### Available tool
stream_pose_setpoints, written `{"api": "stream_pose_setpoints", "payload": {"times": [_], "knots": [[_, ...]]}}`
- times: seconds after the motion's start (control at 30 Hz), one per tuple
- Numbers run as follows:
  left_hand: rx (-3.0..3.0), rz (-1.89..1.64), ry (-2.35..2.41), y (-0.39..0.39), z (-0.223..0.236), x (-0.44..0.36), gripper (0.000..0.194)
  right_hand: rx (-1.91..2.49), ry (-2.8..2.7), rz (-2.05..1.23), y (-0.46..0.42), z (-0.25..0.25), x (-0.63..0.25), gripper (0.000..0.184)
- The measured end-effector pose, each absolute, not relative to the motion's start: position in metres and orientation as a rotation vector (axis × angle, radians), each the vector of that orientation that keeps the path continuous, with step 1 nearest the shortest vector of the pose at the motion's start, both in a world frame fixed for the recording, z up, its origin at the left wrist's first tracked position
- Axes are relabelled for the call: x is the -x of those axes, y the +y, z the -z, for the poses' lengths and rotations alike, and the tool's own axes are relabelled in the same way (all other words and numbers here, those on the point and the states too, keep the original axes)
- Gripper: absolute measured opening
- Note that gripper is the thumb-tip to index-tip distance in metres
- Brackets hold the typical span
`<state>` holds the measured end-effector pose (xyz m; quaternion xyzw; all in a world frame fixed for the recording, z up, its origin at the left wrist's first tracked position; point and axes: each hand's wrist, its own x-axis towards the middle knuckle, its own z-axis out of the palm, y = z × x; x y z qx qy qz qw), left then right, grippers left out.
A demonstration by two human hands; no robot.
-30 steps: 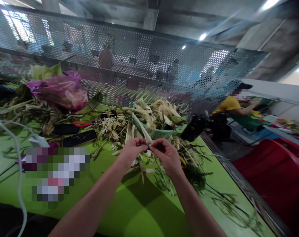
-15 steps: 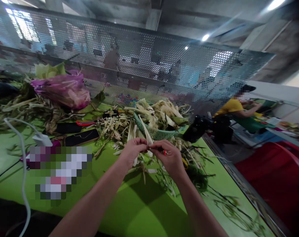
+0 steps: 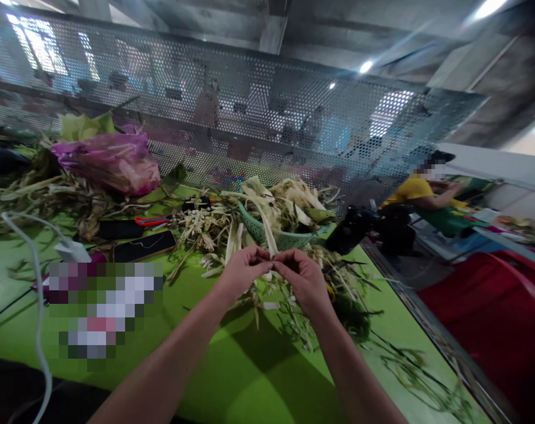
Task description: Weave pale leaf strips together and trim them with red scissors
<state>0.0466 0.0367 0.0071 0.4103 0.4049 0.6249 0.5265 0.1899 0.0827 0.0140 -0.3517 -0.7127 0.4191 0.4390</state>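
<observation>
A strip of pale corn husk (image 3: 268,228) stands up from between my two hands, over the front of a green basket (image 3: 289,240). My left hand (image 3: 244,270) pinches its lower end between thumb and fingers. Fingertips almost touching the left ones, my right hand (image 3: 301,275) is closed in a pinch at the same spot. The exact grip point is small and partly hidden by the fingers. Dry husks (image 3: 300,197) fill the basket. Loose husk scraps (image 3: 271,305) and thin green strands (image 3: 293,321) lie under and beside the hands.
On the left are a pink plastic bag (image 3: 112,162), a phone (image 3: 143,246), a red cutter (image 3: 151,221) and a white cable (image 3: 40,312). A perforated metal screen (image 3: 249,112) runs behind the green table (image 3: 267,377). A co-worker (image 3: 415,191) sits at the right, beyond a red cloth (image 3: 492,312).
My right hand's fingers have closed in nearer the left fingertips. The husk strip now leans and bends differently, its top over the basket. The whole view has shifted slightly.
</observation>
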Motion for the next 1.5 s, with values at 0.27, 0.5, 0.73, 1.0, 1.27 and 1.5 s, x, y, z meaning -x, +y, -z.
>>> {"api": "stream_pose_setpoints", "payload": {"times": [0.27,0.5,0.73,1.0,1.27,1.5], "knots": [[-0.851,-1.528,0.934,0.0392,-0.0037,-0.0437,0.012,0.743,-1.83,-1.044,0.0794,-0.0184,-0.1893,0.019],[-0.842,-1.523,0.964,0.0401,-0.0019,-0.0406,0.007,0.713,-1.908,-0.891,0.0802,-0.0154,-0.1919,0.013],[-0.908,-1.478,0.962,0.0391,-0.0013,-0.0377,0.008,0.709,-2.017,-0.749,0.0822,-0.0159,-0.1929,0.008],[-0.852,-1.449,1.015,0.0394,-0.0014,-0.038,0.009,0.658,-2.104,-0.554,0.0812,-0.0197,-0.1945,0.006],[-0.762,-1.408,0.898,0.0372,0.0017,-0.0402,0.007,0.648,-2.103,-0.531,0.0806,-0.0193,-0.1939,0.005],[-0.829,-1.455,0.917,0.0374,-0.0016,-0.0427,0.009,0.731,-2.016,-0.604,0.0814,-0.0169,-0.1911,0.003]]}}
